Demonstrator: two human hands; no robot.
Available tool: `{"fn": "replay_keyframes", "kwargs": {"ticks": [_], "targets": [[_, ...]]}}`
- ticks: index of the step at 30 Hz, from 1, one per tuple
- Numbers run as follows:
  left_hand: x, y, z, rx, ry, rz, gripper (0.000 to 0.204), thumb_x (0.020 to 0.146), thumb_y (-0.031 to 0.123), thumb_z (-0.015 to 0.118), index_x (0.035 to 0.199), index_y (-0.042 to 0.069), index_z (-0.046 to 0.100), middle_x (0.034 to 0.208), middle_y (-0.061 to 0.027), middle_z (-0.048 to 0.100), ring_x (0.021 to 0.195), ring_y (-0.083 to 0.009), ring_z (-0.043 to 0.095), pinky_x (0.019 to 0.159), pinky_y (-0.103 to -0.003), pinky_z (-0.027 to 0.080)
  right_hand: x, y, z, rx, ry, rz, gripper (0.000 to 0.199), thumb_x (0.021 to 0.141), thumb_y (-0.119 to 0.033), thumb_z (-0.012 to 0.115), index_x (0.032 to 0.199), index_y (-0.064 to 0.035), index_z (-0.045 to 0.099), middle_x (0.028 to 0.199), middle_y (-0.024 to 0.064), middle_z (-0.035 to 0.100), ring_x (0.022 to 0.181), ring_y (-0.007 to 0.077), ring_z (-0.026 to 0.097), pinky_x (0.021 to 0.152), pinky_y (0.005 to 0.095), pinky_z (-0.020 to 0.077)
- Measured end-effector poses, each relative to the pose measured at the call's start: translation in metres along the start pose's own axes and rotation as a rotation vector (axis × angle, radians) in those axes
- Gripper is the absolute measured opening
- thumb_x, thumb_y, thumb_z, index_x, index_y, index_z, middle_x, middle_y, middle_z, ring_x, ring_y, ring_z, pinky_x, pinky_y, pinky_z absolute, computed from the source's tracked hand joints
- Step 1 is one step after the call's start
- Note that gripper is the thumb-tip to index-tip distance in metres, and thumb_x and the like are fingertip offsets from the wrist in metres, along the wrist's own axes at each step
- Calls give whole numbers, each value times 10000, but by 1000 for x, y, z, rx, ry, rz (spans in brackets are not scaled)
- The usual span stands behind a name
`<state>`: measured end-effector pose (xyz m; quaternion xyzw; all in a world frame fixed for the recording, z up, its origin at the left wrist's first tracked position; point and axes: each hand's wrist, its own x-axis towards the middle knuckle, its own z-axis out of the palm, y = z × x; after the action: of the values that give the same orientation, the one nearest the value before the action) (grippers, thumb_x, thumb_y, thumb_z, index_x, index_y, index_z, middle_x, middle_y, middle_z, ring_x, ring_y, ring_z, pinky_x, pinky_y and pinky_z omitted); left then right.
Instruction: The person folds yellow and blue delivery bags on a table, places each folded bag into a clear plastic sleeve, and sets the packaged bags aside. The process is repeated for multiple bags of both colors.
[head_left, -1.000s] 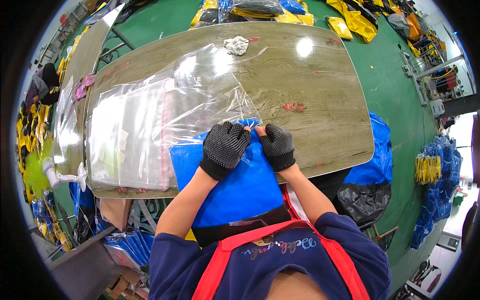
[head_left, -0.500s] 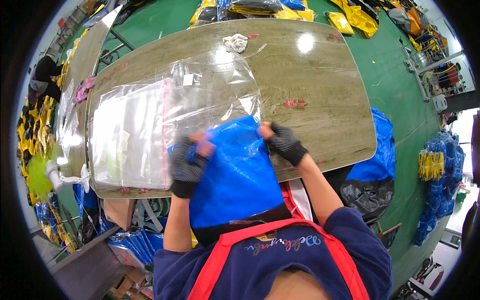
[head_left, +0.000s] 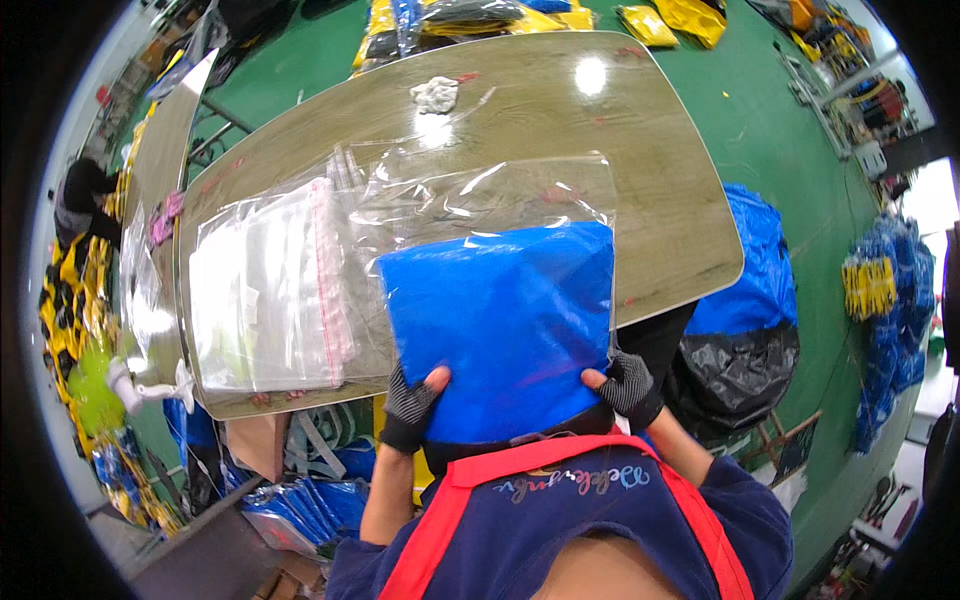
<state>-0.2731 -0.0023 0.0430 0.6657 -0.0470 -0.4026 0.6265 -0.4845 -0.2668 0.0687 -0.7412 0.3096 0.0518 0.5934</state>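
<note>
A folded blue sheet [head_left: 505, 325] with a black strip along its near edge lies at the front of the table, inside a clear plastic bag [head_left: 500, 185] whose loose far end stretches beyond it. My left hand [head_left: 412, 408], in a dark fingerless glove, grips the near left corner, thumb on top. On the opposite side my right hand [head_left: 630, 388], gloved alike, pinches the near right edge with its thumb above. The fingers beneath the sheet are hidden. Left of it rests a stack of clear plastic bags [head_left: 265, 290] with a red line near one edge.
The wood-patterned table [head_left: 670, 150] has a curved rim. A crumpled white cloth [head_left: 434, 95] lies at its far side. Blue and black bundles [head_left: 745, 270] stand off its right edge, folded blue packs [head_left: 305, 515] below left. Another person [head_left: 85, 200] is at far left.
The clear bag now reaches down both sides of the blue sheet. Both hands have come nearer to me, to the sheet's near corners. The view has shifted slightly.
</note>
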Motion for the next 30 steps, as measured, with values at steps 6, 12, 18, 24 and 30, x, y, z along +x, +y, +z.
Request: {"fn": "replay_keyframes", "kwargs": {"ticks": [6, 12, 18, 24, 30], "targets": [[6, 17, 26, 428, -156, 120, 716, 782, 418, 752, 1292, -9, 487, 1222, -186, 580, 1125, -289, 555, 957, -396, 446, 50, -7, -51, 282, 49, -135, 597, 824, -463, 673, 1214, -21, 581, 1031, 135, 671, 916, 241, 642, 821, 367, 497], [48, 52, -7, -191, -373, 8, 788, 785, 469, 724, 1345, 2, 424, 1278, -159, 535, 1138, -266, 540, 950, -387, 458, 25, 0, -10, 228, -260, -218, 675, 775, -378, 758, 1288, -12, 517, 1197, 132, 602, 1019, 199, 603, 852, 331, 505], [30, 32, 36, -121, -374, -184, 816, 792, 441, 728, 1391, 16, 373, 1306, -146, 528, 1142, -251, 545, 993, -385, 440, 18, 5, -23, 477, -65, 89, 691, 777, -401, 748, 1272, 20, 511, 1144, 127, 628, 924, 212, 629, 813, 328, 521], [-47, -31, 0, 230, -410, -134, 868, 742, 537, 736, 1375, 35, 419, 1310, -131, 532, 1226, -240, 480, 1017, -370, 379, -76, 38, 8, 628, -127, 19, 997, 711, -241, 818, 1472, -23, 212, 1432, 143, 392, 1299, 235, 396, 1072, 368, 325], [8, -44, 71, 413, -188, 310, 469, 808, 287, 713, 1192, 49, 588, 1146, -149, 630, 1040, -290, 592, 885, -376, 459, -3, -47, -9, 731, 304, -334, 741, 744, -237, 804, 1346, -12, 435, 1243, 108, 567, 1130, 191, 533, 976, 327, 412]]}}
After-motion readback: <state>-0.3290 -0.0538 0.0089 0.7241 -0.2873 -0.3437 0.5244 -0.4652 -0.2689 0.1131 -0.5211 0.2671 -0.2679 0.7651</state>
